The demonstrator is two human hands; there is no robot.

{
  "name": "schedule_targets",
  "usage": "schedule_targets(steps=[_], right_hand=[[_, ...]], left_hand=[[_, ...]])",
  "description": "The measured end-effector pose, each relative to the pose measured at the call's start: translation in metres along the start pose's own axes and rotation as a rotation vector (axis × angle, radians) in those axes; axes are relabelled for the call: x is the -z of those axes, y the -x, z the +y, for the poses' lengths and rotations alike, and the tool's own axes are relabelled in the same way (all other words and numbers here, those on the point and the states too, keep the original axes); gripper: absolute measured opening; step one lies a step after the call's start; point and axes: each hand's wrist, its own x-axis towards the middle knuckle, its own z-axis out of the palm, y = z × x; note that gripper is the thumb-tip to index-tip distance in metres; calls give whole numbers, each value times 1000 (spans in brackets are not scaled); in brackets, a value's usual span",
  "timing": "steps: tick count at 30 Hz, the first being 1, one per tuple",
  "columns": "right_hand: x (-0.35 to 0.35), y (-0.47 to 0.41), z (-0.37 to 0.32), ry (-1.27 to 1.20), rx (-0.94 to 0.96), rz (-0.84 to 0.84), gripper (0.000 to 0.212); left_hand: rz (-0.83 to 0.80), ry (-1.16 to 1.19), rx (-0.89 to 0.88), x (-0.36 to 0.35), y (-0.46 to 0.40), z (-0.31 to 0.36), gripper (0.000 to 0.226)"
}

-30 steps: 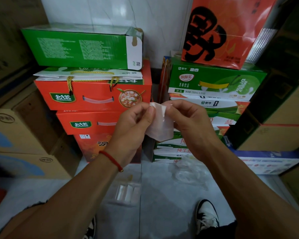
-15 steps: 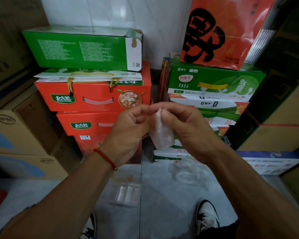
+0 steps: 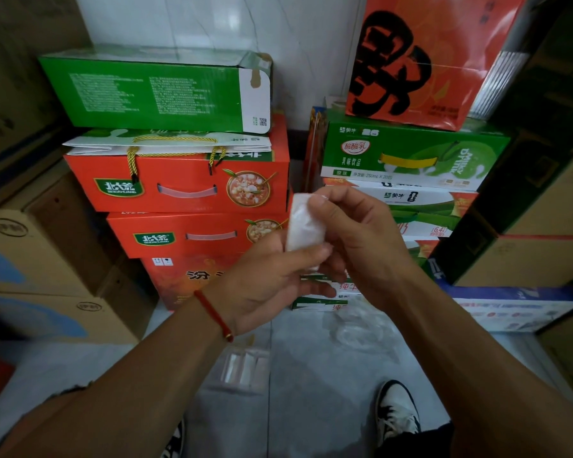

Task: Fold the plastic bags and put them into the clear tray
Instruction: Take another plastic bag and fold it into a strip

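A folded white plastic bag stands upright as a narrow strip in front of me at chest height. My right hand pinches its top between thumb and fingers. My left hand holds its lower end with the thumb laid across it. Down on the pale floor sits the clear tray, with three folded white bags lying side by side in it. Loose crumpled clear bags lie on the floor to the tray's right.
Stacked red and green gift boxes fill the space ahead, with brown cartons at the left and dark cartons at the right. My shoe rests on the floor near the loose bags.
The bag went from a wider flat piece to a narrow folded strip. My left hand dropped from the top edge to the strip's lower end, while my right hand kept the top.
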Motion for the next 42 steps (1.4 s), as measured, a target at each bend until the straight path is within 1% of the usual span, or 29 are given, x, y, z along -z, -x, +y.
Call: schedule_targets(steps=[3,5,7,9,10,11,12,13,15,17,18,21,23,25,26,28,31,33,34,36,38,40,42], right_hand=[[2,-3,1,-8,-2,23,4],[5,-5,0,33,14,45,5],[9,-4,-4,156,45,17,19],[13,0,-8,276,54,-98,37],[14,2,-9,297,43,-161,41],[13,3,-9,303,35,-204,40],[12,4,-8,303,38,-214,34],[12,3,-7,306,49,-186,27],[13,-1,-2,345,101,-58,20],[15,-4,4,410,182,73,19],[16,-5,7,407,196,113,18],[11,-7,13,390,167,175,20],[8,-7,13,358,95,175,26],[7,-8,13,334,8,122,32],[7,-8,13,347,-6,95,31],[7,-8,16,362,20,78,24],[6,-9,19,353,53,118,20],[2,-9,20,338,80,147,21],[-1,-8,21,327,89,151,21],[-8,-6,22,309,89,144,22],[-14,-6,21,247,36,152,23],[-17,-5,16,129,-85,158,31],[-18,-5,15,124,-139,145,43]], left_hand=[[-44,17,80,2,2,4,17],[-87,33,163,5,4,9,16],[-133,55,259,7,7,13,15],[-167,72,324,7,9,16,15],[-179,69,342,7,10,17,15],[-188,59,359,8,11,17,15],[-191,41,372,8,12,18,16],[-177,15,382,10,11,19,19],[-111,-37,390,12,10,20,32],[9,-44,348,14,6,19,46],[82,-44,298,15,5,18,45],[270,-185,88,13,0,13,24],[342,-268,-7,15,-1,11,14],[365,-342,-54,16,-1,11,11],[363,-380,-67,17,-1,11,12],[362,-417,-88,17,1,11,14],[377,-399,-115,17,1,9,17],[381,-363,-135,13,-2,7,34],[392,-384,-164,13,-4,5,41],[471,-510,-264,11,-6,0,38],[593,-652,-354,12,-7,-4,33],[654,-786,-439,16,-8,-7,33],[680,-865,-496,17,-8,-9,35]])
